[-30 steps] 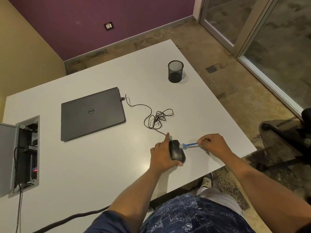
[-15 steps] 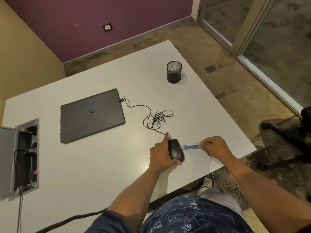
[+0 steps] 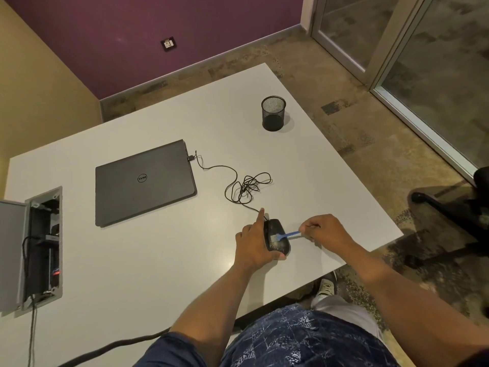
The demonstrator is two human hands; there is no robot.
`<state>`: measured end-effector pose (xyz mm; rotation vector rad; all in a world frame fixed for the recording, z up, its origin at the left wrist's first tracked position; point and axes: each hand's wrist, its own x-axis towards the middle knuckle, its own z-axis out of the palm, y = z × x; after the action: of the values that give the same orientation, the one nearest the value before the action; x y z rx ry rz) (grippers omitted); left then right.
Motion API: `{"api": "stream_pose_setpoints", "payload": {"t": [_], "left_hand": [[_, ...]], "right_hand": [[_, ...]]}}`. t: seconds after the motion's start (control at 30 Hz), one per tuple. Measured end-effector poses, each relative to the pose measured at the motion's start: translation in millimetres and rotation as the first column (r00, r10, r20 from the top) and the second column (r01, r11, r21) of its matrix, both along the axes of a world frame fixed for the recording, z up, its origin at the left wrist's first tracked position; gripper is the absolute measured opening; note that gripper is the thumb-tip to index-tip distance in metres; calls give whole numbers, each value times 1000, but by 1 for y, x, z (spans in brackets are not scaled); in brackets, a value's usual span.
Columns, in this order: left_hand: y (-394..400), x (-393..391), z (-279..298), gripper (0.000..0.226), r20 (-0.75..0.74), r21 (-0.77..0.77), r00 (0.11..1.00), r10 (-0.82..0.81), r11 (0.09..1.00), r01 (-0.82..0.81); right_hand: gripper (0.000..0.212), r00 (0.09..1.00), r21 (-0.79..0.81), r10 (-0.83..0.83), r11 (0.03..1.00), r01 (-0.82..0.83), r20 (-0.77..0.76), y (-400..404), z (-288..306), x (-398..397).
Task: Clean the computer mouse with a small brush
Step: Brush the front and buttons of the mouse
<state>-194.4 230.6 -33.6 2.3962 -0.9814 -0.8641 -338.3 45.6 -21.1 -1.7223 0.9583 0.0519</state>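
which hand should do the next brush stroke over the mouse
The right hand. It already pinches the brush, whose bristles rest on the mouse. The left hand is clamped around the mouse, pinning it on the table, and is probably best kept there.

I am sitting at a white table (image 3: 164,260) whose open cable hatch (image 3: 42,247) is showing on my left. A purple wall (image 3: 158,25) is meeting a tan wall (image 3: 34,83) in the corner ahead, mottled brown flooring (image 3: 344,144) is spreading beyond, and glass doors (image 3: 423,49) are standing at right near a black chair base (image 3: 449,207).
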Motion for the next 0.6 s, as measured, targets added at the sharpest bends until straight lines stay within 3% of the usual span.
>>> {"api": "stream_pose_setpoints", "payload": {"t": [0.17,0.23,0.37,0.5,0.6], "left_hand": [[0,-1,0,145,-4,-3,1000,5,1000,-5],[0,-1,-1,145,-5,-4,1000,3,1000,-3],[0,0,-1,146,7,2,1000,1,1000,-1],[1,0,0,146,6,5,1000,-4,1000,4],[1,0,-1,146,13,4,1000,-6,1000,6]], "right_hand": [[11,994,-190,-105,976,104,8,-1,1,8],[11,994,-166,-106,980,109,27,-4,4,8],[12,997,-67,48,996,-52,-56,-3,9,7],[12,994,-200,-103,975,94,-33,-13,9,1],[10,993,-128,-104,986,110,52,-13,13,3]]}}
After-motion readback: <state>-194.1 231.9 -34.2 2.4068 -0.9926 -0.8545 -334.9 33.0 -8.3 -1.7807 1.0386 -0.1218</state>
